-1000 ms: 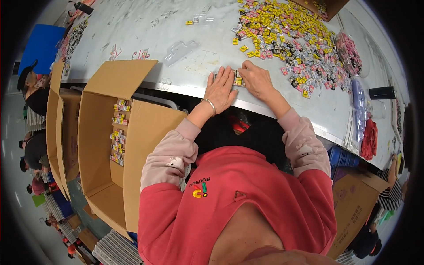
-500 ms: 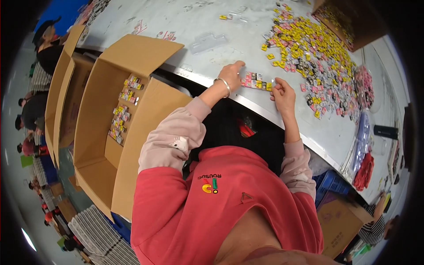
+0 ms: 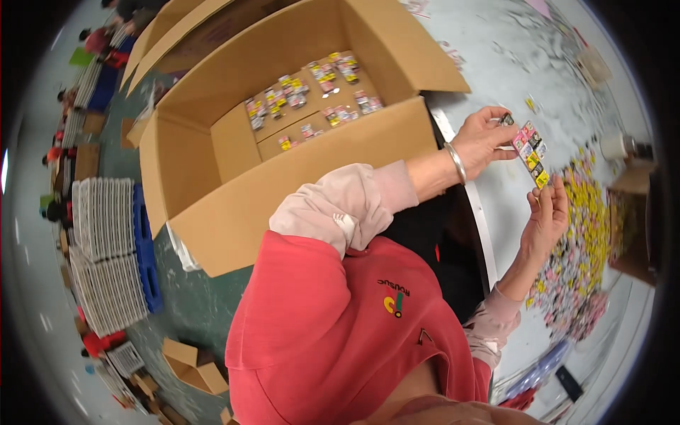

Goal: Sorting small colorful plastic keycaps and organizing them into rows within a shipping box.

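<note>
Between my two hands is a short block of small printed pieces in pink, white, yellow and black point(image 3: 531, 152), set side by side in rows. It is held above the table's near edge. My left hand point(image 3: 483, 145), with a silver bangle on its wrist, grips the upper end; a dark piece shows at its fingertips. My right hand point(image 3: 548, 212) pinches the yellow lower end. Left of my left hand stands an open cardboard box point(image 3: 304, 180). Several similar clusters of pieces point(image 3: 292, 92) lie on its bottom.
A big heap of loose small pieces point(image 3: 577, 234) covers the table point(image 3: 489, 78) beyond my right hand. A second carton point(image 3: 634, 219) stands past the heap. Stacked white trays point(image 3: 106, 255) stand on the floor at the left, near a small open carton point(image 3: 193, 365). People are farther off.
The block of pieces has come up off the table, held in both hands. My view has turned left, so the open box now fills more of it.
</note>
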`<state>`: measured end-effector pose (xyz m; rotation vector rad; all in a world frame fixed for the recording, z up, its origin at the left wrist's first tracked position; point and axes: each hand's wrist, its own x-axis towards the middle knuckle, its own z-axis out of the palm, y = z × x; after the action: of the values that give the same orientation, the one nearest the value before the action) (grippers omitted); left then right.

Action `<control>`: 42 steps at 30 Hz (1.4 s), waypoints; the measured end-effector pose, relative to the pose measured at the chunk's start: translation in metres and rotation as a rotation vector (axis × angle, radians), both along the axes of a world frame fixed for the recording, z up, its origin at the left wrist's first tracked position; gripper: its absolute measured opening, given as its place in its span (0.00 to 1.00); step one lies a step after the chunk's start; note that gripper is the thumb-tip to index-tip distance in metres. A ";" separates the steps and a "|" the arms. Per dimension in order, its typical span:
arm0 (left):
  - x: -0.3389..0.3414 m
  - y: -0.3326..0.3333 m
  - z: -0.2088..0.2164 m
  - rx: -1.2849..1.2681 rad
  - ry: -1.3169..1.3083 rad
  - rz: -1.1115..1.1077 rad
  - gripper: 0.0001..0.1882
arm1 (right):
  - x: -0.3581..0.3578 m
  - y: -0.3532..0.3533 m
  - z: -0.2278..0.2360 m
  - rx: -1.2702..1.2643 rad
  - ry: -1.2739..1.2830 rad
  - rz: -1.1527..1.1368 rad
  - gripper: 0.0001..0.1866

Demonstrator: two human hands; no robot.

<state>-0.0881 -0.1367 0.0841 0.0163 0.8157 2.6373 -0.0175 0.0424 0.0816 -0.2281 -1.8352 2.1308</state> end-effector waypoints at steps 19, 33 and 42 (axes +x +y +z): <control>0.060 -0.506 -0.114 -0.896 -0.491 0.149 0.07 | -0.006 0.024 -0.125 0.682 -0.212 -0.011 0.20; 0.104 -0.464 -0.208 -1.177 -0.727 0.063 0.07 | -0.011 0.010 -0.119 0.877 -0.230 -0.061 0.17; 0.099 -0.445 -0.193 -1.882 -0.496 -0.153 0.17 | -0.011 0.015 -0.121 0.866 -0.218 -0.066 0.16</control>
<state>0.0113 -0.5820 -0.1088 -0.8967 2.3942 0.7777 -0.0289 0.0578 -0.0395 -0.3031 -2.6256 1.1297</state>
